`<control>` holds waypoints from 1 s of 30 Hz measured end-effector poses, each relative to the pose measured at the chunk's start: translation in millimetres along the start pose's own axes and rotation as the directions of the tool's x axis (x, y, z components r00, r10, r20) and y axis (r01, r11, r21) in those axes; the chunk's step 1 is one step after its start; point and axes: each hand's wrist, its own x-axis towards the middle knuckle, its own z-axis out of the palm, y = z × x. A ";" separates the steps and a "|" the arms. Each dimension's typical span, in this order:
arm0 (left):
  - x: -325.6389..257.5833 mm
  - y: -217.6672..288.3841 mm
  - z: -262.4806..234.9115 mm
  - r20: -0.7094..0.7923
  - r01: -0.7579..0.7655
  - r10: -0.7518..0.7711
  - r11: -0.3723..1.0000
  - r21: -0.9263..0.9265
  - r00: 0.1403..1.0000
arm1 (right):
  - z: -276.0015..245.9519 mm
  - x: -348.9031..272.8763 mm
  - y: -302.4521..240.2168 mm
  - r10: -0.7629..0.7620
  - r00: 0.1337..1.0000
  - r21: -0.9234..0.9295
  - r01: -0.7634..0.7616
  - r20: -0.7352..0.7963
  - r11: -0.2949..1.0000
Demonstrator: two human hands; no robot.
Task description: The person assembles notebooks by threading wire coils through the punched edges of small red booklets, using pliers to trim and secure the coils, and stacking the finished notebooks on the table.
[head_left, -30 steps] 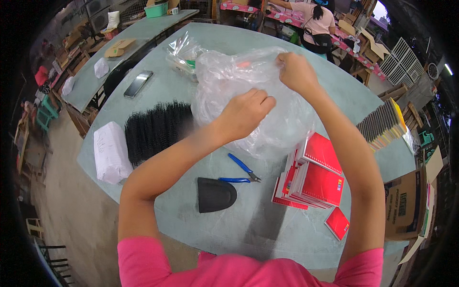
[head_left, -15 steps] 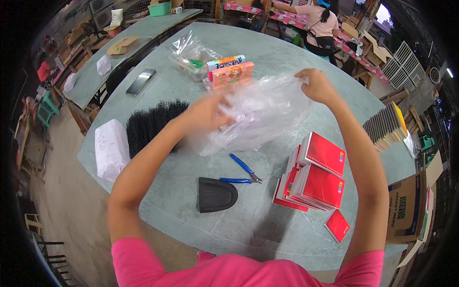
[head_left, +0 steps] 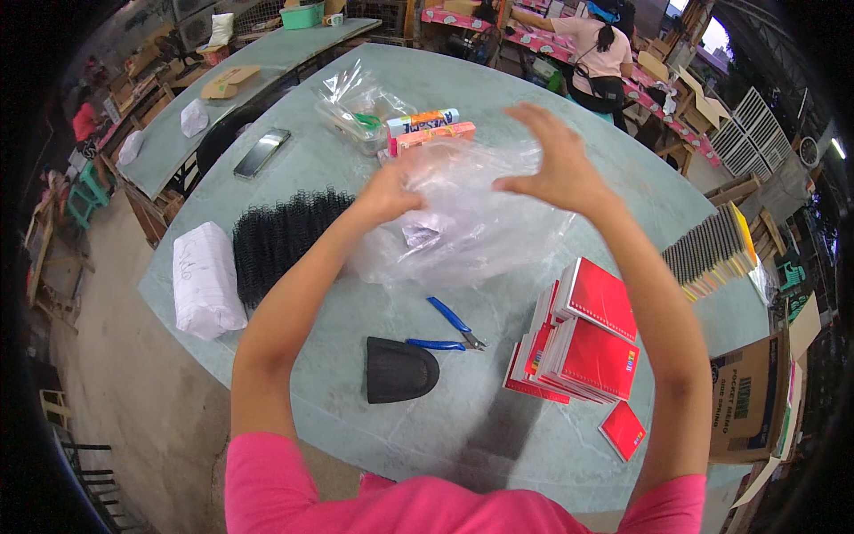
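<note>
Bag (head_left: 463, 222): pinched by left hand (head_left: 391, 189)
Right hand (head_left: 543, 160): spread, fingertips touching bag
Risk: bag may be dropped onto pliers (head_left: 449, 329) if the pinch slackens

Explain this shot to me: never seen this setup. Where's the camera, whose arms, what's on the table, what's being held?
The camera is worn on a person's head and looks down, so the two bare forearms entering from the bottom are the wearer's own. The fisheye lens bends straight edges near the rim. The left hand grips a crumpled clear plastic bag above a grey-green table; the right hand is spread open at the bag's top edge. On the table lie red notebooks, blue-handled pliers, a black pouch, a pile of black spiral bindings, a white wrapped bundle and a phone. Another person works at a far bench.
</note>
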 end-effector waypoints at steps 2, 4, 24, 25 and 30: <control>14.1 12.4 3.2 0.402 0.153 -0.132 0.988 -0.020 0.906 | 32.4 0.0 0.4 -0.018 0.998 -0.211 0.030 0.060 0.977; 21.9 35.3 -9.6 0.354 0.189 -0.095 0.951 -0.243 0.930 | 54.1 -2.7 17.5 0.097 0.970 -0.389 -0.002 0.224 0.921; 102.3 -53.8 39.2 -0.063 -0.107 0.143 0.911 0.398 0.988 | 134.3 70.2 55.5 0.255 0.948 -0.255 -0.202 0.192 0.946; 108.2 -57.8 43.2 -0.035 -0.066 0.089 0.904 0.422 0.995 | 135.2 68.8 54.5 0.228 0.953 -0.242 -0.177 0.199 0.954; 108.4 -72.9 41.2 0.034 -0.117 0.112 0.971 0.208 0.993 | 124.8 58.0 57.7 0.173 0.951 -0.242 -0.109 0.258 0.964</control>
